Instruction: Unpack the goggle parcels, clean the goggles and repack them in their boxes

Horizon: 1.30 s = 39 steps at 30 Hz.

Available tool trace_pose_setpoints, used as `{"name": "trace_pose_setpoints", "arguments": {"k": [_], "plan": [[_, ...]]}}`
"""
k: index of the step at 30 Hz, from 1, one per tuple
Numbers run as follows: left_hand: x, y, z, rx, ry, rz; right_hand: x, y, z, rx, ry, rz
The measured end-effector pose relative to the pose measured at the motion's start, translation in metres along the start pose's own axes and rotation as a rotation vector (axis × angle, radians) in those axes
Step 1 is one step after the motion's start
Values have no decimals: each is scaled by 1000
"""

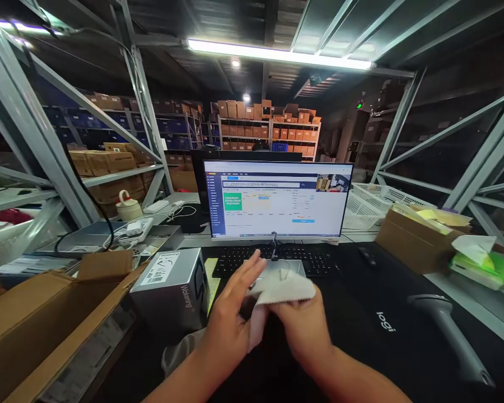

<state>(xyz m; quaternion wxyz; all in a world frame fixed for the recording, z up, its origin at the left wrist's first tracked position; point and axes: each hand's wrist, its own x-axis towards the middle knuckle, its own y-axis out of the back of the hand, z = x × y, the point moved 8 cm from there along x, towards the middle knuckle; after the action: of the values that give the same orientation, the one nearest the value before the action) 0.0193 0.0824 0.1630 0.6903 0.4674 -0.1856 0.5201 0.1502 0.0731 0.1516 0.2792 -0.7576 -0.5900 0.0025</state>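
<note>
A white cloth [283, 288] with a zigzag-cut edge is bunched between my two hands over the black desk mat. My right hand [306, 324] is closed around its right side, fingertips hidden underneath. On the other side, my left hand [233, 313] has its long fingers stretched forward, while its thumb side holds a hanging fold of the cloth. Whether something is wrapped inside cannot be made out. Just beyond lies a flat silver box [299, 267] on the keyboard [319, 262], partly covered by the cloth. Grey fabric [185, 352] lies beneath my left wrist.
A silver Wakening box [166, 302] and an open carton [59, 330] stand at left. The lit monitor [277, 201] is ahead. To the right are a mouse [367, 257], a barcode scanner [449, 330], a tissue pack [483, 266] and a cardboard box [420, 238].
</note>
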Motion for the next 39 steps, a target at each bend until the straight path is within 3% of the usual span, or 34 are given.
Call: {"name": "trace_pose_setpoints", "arguments": {"k": [4,8,12,19,24,27,31,35,39], "plan": [[1,-9,10,60,-76,-109,18,13,-8,261,-96,85],[0,-3,1,67,-28,-10,5,4,0,57,-3,129],[2,6,-6,30,15,8,-10,-12,5,-67,18,39],[10,-2,18,74,-125,-180,22,9,-15,293,-154,0],[6,7,7,106,-78,-36,4,8,9,145,-50,140],[5,15,-5,42,2,32,-11,-7,21,2,-13,100],[10,11,-9,-62,71,-130,0,-13,14,76,-130,-45],[13,4,-1,6,25,-254,22,1,-8,295,-223,-58],[12,5,-1,24,-9,-161,19,5,1,227,-153,56]]}}
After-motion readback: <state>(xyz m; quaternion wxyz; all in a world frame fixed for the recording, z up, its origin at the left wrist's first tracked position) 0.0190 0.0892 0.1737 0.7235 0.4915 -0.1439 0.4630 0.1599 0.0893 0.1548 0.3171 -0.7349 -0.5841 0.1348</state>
